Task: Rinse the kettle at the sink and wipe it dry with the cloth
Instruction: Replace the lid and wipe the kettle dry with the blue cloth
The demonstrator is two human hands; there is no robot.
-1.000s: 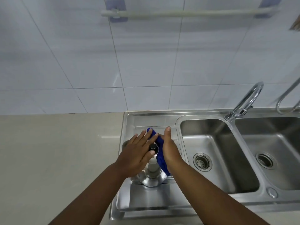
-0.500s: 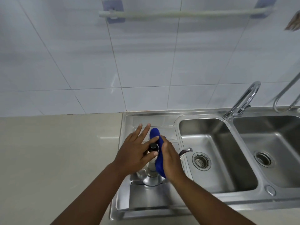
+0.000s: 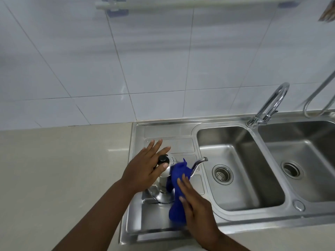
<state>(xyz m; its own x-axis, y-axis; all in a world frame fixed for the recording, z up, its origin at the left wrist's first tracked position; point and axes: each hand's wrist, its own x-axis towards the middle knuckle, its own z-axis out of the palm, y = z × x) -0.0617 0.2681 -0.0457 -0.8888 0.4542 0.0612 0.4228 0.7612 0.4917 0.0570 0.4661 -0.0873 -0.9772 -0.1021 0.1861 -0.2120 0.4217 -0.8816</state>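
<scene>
The kettle point(image 3: 164, 180) stands upright on the drainboard point(image 3: 155, 220) of the sink point(image 3: 241, 171), at about 9 o'clock from the nearer basin, its spout point(image 3: 199, 161) pointing toward 3 o'clock. No water runs from the tap point(image 3: 270, 104), so the rinse looks finished and the drying is under way.

The left hand point(image 3: 145, 169) lies flat and open against the kettle's 9 o'clock side, fingers spread and thumb by the black lid knob point(image 3: 163, 159), steadying rather than clasping. The right hand point(image 3: 195, 203) presses the blue cloth point(image 3: 178, 192) against the 3 o'clock side, fingers extended over it in a loose grip; how the thumb holds I cannot tell.

What seems left: the far side, the spout, the base and perhaps the lid. Whether the metal is dry yet is too fine to see.
</scene>
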